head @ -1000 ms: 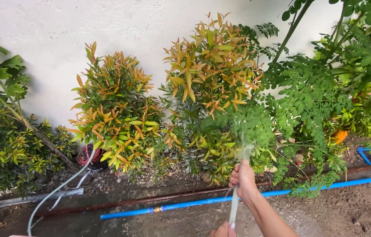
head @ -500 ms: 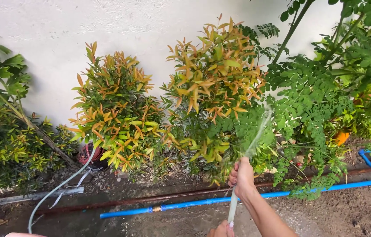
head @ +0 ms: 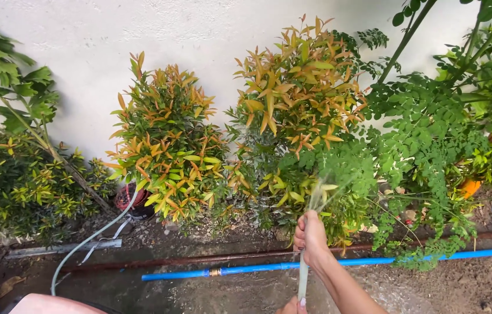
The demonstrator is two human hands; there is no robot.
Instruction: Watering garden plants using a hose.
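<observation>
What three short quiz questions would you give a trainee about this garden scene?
1. True or false: the right hand grips the pale hose near its spraying end.
2. Where does the blue pipe lie? A on the ground; B on the wall; C inside a pot.
3. Fill in: behind the orange-tipped shrubs stands a white ___.

Key: 1 true; 2 A; 3 wall.

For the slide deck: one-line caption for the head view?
Right hand grips a pale hose, spraying water into orange-leaved shrubs.
</observation>
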